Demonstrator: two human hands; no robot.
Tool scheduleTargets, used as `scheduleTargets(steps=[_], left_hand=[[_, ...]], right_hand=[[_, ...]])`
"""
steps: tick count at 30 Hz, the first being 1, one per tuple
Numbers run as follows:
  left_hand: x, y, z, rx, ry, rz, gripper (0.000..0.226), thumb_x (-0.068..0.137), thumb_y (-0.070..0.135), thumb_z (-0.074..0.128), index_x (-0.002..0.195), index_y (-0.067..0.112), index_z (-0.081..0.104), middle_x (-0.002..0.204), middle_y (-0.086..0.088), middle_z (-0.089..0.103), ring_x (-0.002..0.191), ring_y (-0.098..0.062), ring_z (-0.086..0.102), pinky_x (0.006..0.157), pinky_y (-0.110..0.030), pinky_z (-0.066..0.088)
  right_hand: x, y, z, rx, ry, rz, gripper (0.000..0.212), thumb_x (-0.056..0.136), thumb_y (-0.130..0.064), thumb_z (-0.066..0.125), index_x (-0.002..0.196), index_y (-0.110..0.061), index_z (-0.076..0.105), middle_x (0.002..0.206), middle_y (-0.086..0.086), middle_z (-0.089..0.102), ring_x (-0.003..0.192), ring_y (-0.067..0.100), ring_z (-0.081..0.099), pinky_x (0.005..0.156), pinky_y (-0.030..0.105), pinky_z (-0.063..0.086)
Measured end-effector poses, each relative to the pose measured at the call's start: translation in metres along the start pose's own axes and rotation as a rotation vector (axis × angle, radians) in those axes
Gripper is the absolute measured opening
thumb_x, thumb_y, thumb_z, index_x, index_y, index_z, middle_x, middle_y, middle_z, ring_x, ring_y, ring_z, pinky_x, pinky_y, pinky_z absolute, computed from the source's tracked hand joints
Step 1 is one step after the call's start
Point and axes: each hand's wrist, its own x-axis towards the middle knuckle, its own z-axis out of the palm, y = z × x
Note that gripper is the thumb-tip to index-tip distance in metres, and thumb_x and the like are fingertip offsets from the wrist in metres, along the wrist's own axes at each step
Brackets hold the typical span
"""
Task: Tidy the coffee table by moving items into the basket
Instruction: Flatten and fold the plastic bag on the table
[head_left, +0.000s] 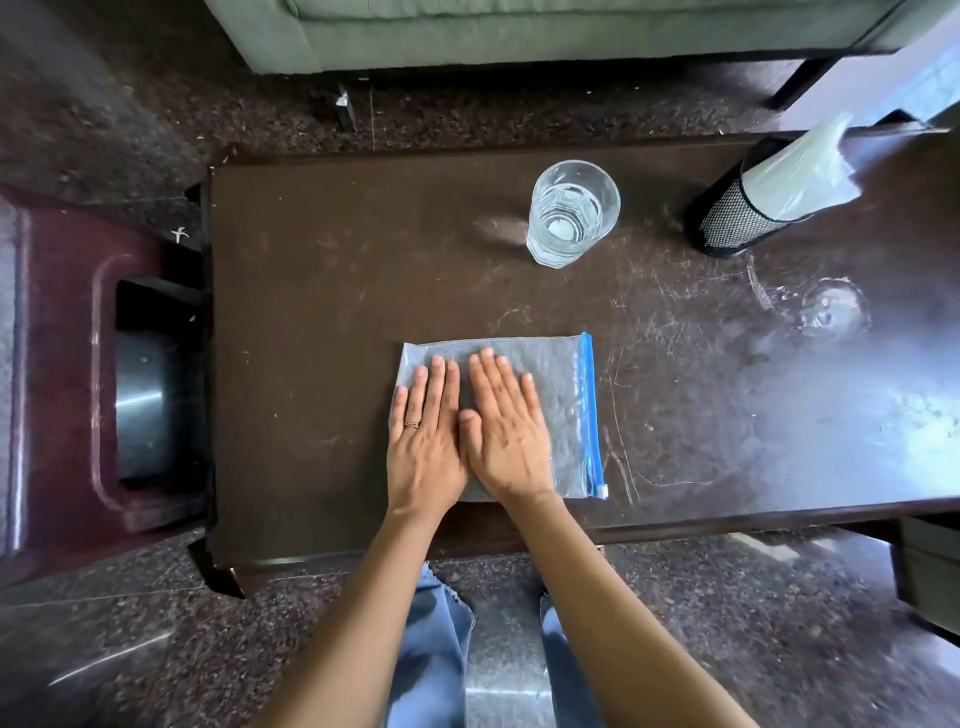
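Observation:
A clear plastic zip bag (563, 395) with a blue slider strip along its right edge lies flat on the dark brown coffee table (322, 291), near the front edge. My left hand (426, 441) and my right hand (506, 431) rest palm down on the bag, side by side, fingers straight and together, holding nothing. A ring shows on my left hand. A black mesh basket (737, 218) stands at the table's far right with a white plastic bag (800, 171) sticking out of it. A glass of water (571, 213) stands behind the zip bag.
A dark red plastic stool (67, 364) stands left of the table. A grey-green sofa (519, 31) runs along the far side. A wet ring mark (831, 312) shows on the table's right part. The floor is speckled stone.

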Motion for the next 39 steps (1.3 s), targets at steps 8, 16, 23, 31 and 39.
scheduleTargets(steps=[8, 16, 23, 31, 39], left_hand=[[0.002, 0.001, -0.010, -0.143, 0.051, -0.133, 0.061, 0.098, 0.038, 0.030, 0.150, 0.007, 0.022, 0.158, -0.018, 0.019, 0.146, -0.032, 0.018, 0.120, -0.047, 0.011], [-0.019, 0.008, -0.037, -0.702, 0.330, -0.481, 0.059, 0.096, 0.016, 0.051, 0.147, 0.004, 0.023, 0.141, -0.020, 0.044, 0.125, -0.025, 0.050, 0.105, -0.029, 0.039], [-0.009, -0.001, -0.055, -0.968, 0.198, -0.724, 0.061, 0.086, 0.021, 0.068, 0.137, 0.008, 0.038, 0.124, -0.008, 0.058, 0.095, -0.012, 0.060, 0.074, -0.012, 0.044], [0.003, -0.018, -0.095, -0.764, -0.079, -0.370, 0.035, 0.085, 0.041, 0.062, 0.067, 0.012, 0.054, 0.061, -0.002, 0.045, 0.057, -0.008, 0.040, 0.057, -0.017, 0.034], [0.007, 0.051, -0.072, -0.972, -0.098, -0.129, 0.058, 0.088, 0.047, 0.044, 0.139, 0.021, 0.041, 0.148, 0.006, 0.040, 0.133, 0.002, 0.035, 0.104, -0.005, 0.026]], right_hand=[[-0.007, 0.030, -0.008, -0.100, 0.089, 0.212, 0.059, 0.098, -0.034, 0.025, 0.151, -0.008, 0.025, 0.158, 0.008, 0.022, 0.147, 0.019, 0.016, 0.121, 0.037, 0.009], [-0.007, 0.029, -0.008, -0.124, 0.057, 0.210, 0.060, 0.098, -0.036, 0.022, 0.152, -0.009, 0.022, 0.159, 0.007, 0.019, 0.148, 0.019, 0.013, 0.121, 0.037, 0.008], [-0.008, 0.030, -0.011, -0.151, 0.022, 0.188, 0.072, 0.095, -0.053, 0.025, 0.153, -0.012, 0.014, 0.161, 0.006, 0.011, 0.149, 0.021, 0.006, 0.121, 0.038, 0.004], [-0.009, 0.033, -0.010, -0.136, 0.038, 0.127, 0.062, 0.098, -0.049, 0.027, 0.154, -0.025, 0.015, 0.161, 0.010, 0.013, 0.149, 0.026, 0.009, 0.121, 0.041, 0.004], [-0.009, 0.038, -0.010, -0.258, 0.109, 0.085, 0.074, 0.093, -0.035, 0.030, 0.151, -0.015, -0.013, 0.156, 0.013, 0.028, 0.144, 0.027, 0.026, 0.121, 0.040, 0.011]])
